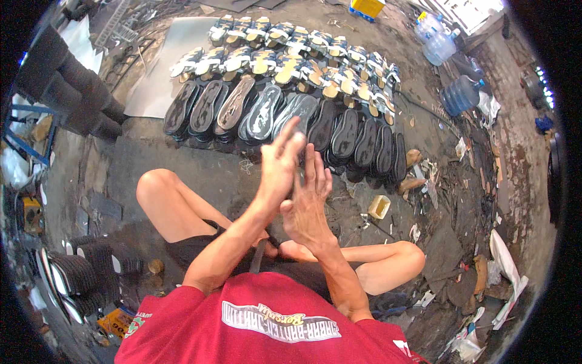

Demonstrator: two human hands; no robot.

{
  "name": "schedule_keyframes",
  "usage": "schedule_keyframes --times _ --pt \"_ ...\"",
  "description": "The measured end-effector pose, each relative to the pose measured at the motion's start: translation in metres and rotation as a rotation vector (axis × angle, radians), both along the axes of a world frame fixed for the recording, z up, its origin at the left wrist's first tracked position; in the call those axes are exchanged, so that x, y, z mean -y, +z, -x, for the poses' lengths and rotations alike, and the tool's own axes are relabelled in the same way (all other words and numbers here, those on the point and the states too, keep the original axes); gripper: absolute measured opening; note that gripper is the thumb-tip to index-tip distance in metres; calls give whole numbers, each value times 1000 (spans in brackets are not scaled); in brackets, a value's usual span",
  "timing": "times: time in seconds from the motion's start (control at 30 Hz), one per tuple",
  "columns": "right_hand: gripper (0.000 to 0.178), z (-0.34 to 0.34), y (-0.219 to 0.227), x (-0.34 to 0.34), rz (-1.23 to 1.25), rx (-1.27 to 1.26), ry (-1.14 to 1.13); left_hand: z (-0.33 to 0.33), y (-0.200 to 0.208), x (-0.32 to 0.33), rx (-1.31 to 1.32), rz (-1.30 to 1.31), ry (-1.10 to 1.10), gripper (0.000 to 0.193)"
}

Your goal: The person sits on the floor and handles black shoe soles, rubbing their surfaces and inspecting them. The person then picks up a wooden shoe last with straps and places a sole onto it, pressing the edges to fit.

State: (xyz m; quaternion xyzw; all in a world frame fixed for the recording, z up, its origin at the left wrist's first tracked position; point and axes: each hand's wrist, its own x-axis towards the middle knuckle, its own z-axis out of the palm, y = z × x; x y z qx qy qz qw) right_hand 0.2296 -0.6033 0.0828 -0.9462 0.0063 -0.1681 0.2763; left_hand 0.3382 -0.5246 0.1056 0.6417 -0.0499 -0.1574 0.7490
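Above my lap, my left hand point(280, 167) and my right hand point(308, 209) are held up close together, palms turned toward one another. The fingers of both are stretched out, and I see nothing held in either. Whether the palms touch is hard to make out. Just beyond the fingertips lies a row of dark shoe soles point(365, 142), stacked in piles. Some soles, such as a shiny sole point(264, 112) near the middle, catch a bright glare. Behind them stand rows of strapped sandal uppers point(288, 70) with tan undersides.
A pale sheet point(151, 79) lies under the far left rows. To the right sits a small yellowish open container point(379, 207), near scraps and a brown shoe last point(412, 184). Blue water jugs point(461, 95) stand far right. More stacked soles point(91, 267) lie at the lower left.
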Motion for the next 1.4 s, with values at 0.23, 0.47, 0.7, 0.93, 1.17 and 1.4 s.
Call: schedule_keyframes --times 0.23,0.47,0.7,0.93,1.17,1.4 --pt "69 17 16 26 389 -84 -57 -20 -8 -30 -94 211 114 66" --pt "65 13 6 8 470 -139 105 -15 -44 -4 -69 12 94 57" --pt "65 5 23 45 545 -154 27 -12 -26 -19 -316 214 -109 63" --pt "53 30 26 21 576 -141 265 -27 -67 -4 -209 23 41 66" --pt "56 1 25 67 430 -105 44 -17 -34 -15 -538 283 -318 58" --pt "71 26 48 26 535 -106 431 -24 -65 -15 -553 262 -433 60"
